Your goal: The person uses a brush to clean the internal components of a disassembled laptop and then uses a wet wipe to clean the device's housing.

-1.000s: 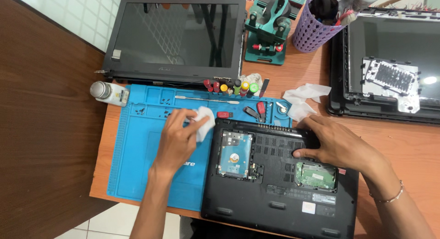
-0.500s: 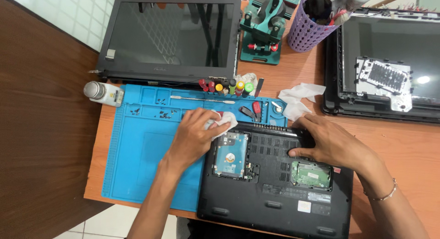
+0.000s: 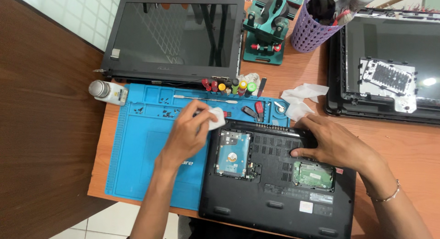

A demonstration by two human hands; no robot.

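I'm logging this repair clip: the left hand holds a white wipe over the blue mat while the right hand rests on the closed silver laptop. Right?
Not quite. The head view shows the right hand resting on an opened black laptop base, not a closed silver one. The left hand does hold the white wipe over the blue mat.

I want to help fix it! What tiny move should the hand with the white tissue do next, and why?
Probably slide the left hand, pinching the crumpled white tissue, rightward onto the open black laptop base. The tissue sits at its upper left corner, and the right hand lies flat on the base.
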